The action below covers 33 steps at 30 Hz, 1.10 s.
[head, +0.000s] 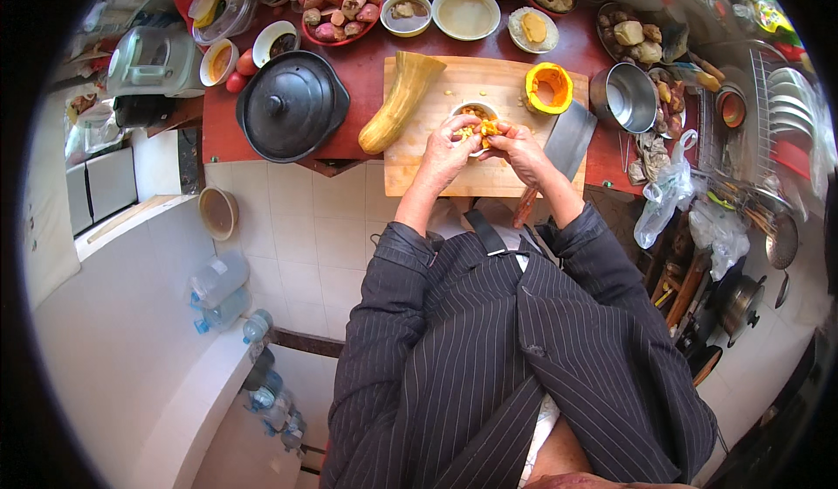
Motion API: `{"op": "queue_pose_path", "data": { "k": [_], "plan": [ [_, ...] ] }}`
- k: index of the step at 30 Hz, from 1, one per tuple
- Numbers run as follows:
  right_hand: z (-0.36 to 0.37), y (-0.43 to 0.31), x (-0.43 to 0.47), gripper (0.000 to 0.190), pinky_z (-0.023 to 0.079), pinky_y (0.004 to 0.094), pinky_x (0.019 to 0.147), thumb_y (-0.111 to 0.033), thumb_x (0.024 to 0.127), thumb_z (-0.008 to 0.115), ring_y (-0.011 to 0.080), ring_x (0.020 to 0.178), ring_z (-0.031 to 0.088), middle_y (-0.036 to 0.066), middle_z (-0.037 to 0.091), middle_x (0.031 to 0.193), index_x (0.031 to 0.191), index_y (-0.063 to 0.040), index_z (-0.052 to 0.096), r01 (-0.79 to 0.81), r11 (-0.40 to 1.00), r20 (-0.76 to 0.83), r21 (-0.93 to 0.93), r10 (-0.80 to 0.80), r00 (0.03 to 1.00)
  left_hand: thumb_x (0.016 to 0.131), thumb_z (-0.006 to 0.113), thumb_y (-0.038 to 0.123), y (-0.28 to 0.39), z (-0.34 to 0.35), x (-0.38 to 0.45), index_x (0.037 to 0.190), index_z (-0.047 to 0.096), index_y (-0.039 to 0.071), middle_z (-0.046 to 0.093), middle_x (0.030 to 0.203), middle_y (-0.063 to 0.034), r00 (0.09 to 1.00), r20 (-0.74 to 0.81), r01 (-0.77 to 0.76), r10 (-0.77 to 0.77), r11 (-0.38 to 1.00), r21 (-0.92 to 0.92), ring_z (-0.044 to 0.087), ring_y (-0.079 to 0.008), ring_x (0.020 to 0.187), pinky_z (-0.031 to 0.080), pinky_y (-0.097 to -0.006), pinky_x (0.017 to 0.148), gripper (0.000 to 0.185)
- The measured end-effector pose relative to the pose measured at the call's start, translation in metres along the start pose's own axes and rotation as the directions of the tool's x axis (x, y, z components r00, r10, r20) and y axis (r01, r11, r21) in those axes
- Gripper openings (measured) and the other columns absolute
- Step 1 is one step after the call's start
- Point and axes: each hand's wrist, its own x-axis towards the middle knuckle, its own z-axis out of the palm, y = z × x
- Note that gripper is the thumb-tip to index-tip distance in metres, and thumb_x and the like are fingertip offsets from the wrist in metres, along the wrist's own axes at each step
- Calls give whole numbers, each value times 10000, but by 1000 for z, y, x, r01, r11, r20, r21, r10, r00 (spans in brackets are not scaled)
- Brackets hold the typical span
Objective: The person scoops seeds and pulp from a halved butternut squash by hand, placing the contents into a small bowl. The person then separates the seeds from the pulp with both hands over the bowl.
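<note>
Both my hands are over a small white bowl [476,107] of orange pumpkin pulp and seeds on the wooden cutting board [419,174]. Between my fingertips is a clump of orange pumpkin pulp [488,128]; my right hand [518,148] pinches it, and the fingers of my left hand [450,143] touch it from the other side. A hollowed pumpkin piece [548,88] stands at the board's back right. The long uncut part of the pumpkin [402,102] lies along the board's left side. A cleaver [568,140] rests at the right, its wooden handle past the board's front edge.
A black lidded pot [292,106] stands left of the board, a steel pot [624,98] right of it. Behind are a red basket of sweet potato pieces [341,8], a bowl of liquid [465,13] and a bowl of rice [533,29]. Plastic bags [666,191] hang at the right.
</note>
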Motion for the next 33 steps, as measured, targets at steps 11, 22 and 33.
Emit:
{"op": "queue_pose_path", "data": {
  "k": [11,22,33],
  "plan": [
    [16,2,3,302,552,280,750,-190,961,510,172,880,648,98,645,1030,1171,24,544,42,995,-66,95,-36,997,800,663,69,-4,-21,14,1049,641,36,603,1098,-76,996,86,-23,31,995,-94,599,-163,970,485,-292,797,252],
    [19,2,4,254,557,263,724,-115,934,538,170,843,657,100,658,980,1137,34,570,41,999,-122,-1,-40,992,783,701,116,-2,-22,10,1042,654,42,592,1131,-76,994,64,-90,91,996,-6,585,-177,1025,477,-322,842,274],
    [8,-3,-1,297,530,293,830,-67,895,536,174,937,637,99,633,1070,1175,34,541,-1,998,21,57,0,1000,815,687,55,-18,-5,5,1099,631,29,606,1122,-39,995,-86,-55,45,992,-115,618,-136,897,511,-248,761,291]
  ]
}}
